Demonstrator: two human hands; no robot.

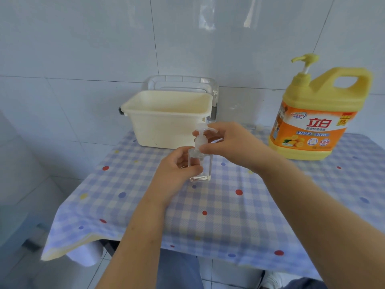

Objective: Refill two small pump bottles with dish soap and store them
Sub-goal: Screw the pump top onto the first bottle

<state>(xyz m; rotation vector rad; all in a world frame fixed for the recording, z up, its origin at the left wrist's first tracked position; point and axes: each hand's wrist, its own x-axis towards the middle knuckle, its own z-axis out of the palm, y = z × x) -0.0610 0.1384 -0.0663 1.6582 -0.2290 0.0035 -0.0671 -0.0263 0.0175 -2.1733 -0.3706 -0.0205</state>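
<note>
While before the tub [162,130], gripping pump bottle [205,167] low in left hand [177,174]; pinching its collar [200,141] with right hand [231,142]; likely light, slick.

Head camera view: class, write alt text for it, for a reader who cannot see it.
A person's left hand grips a small clear pump bottle upright on a checked tablecloth while the right hand pinches its pump. Behind stand a cream plastic bin and, at right, a large yellow dish soap jug.
</note>
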